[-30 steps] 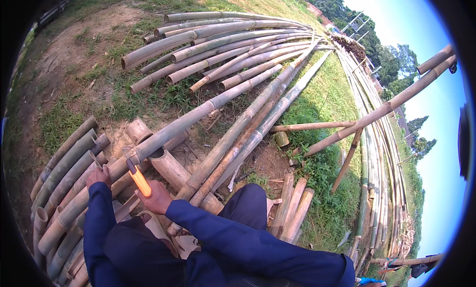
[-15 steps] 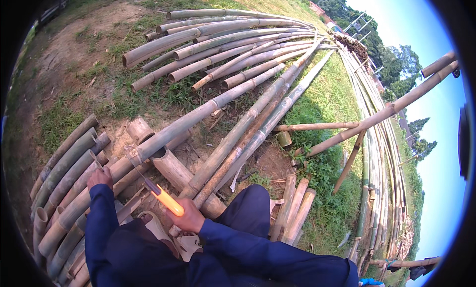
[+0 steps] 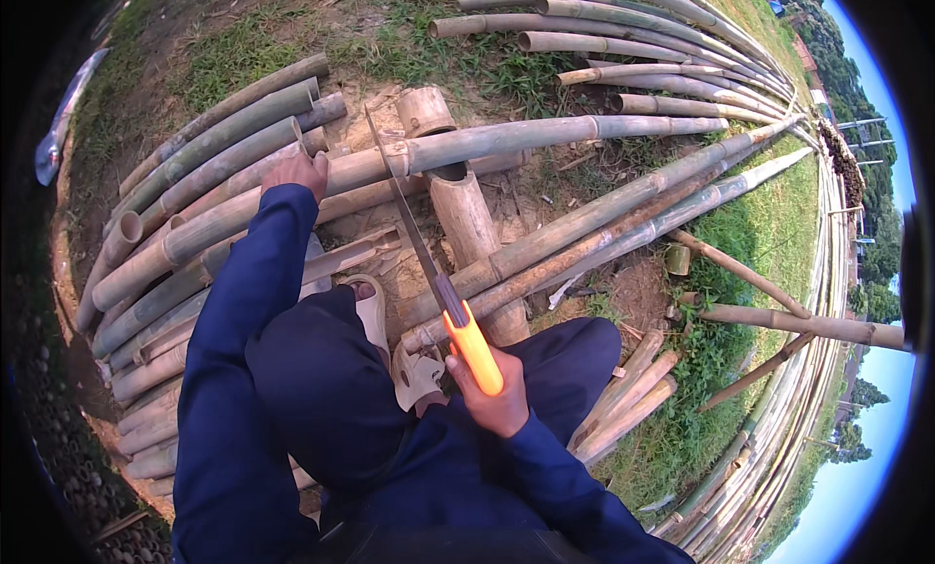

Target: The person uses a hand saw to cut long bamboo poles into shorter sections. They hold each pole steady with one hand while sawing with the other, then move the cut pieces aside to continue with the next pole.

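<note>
Head view | right hand (image 3: 490,395) lower centre, clenched around orange handle of handsaw (image 3: 429,272) | blade runs up-left, touching long bamboo pole (image 3: 506,135) at its node, upper centre | left hand (image 3: 295,172) left of blade, fingers pressed flat on same pole | short cut bamboo piece (image 3: 472,223) beneath, right of blade
</note>
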The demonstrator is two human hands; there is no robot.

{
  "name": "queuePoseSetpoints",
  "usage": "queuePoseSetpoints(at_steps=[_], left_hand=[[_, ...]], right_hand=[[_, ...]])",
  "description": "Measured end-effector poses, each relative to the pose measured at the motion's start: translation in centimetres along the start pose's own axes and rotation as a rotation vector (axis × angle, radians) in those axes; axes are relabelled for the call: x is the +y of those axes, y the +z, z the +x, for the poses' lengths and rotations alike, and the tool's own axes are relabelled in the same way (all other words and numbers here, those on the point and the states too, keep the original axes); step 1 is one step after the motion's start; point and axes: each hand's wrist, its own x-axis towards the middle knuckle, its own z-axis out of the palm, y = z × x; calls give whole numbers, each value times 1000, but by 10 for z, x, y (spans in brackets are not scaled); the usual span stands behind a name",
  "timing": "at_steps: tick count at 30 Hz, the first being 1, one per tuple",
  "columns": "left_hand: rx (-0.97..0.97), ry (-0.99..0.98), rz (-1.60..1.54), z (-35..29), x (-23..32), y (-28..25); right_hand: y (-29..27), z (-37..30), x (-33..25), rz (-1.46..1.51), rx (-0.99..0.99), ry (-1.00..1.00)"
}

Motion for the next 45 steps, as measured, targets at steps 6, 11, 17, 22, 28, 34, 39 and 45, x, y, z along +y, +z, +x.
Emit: queuePoseSetpoints(at_steps=[6, 11, 17, 22, 28, 34, 39, 45], left_hand=[[-14, 37, -39, -6, 19, -1], [-21, -6, -5, -5, 6, 7], [-35, -24, -12, -12, 16, -2], [10, 39, -16, -13, 26, -4], [13, 0, -5, -5, 2, 2], [-49, -24, -3, -12, 11, 1], [-33, 34, -31, -11, 20, 3], [-62, 24, -53, 3, 4, 0]], right_hand=[[44, 124, 35, -60, -76, -8], [-4, -18, 18, -28, -56, 101], [-10, 2, 11, -40, -87, 164], [47, 133, 33, -41, -53, -68], [5, 2, 19, 28, -114, 185], [7, 33, 24, 26, -106, 231], [54, 143, 47, -37, -96, -2], [5, 15, 32, 36, -124, 249]])
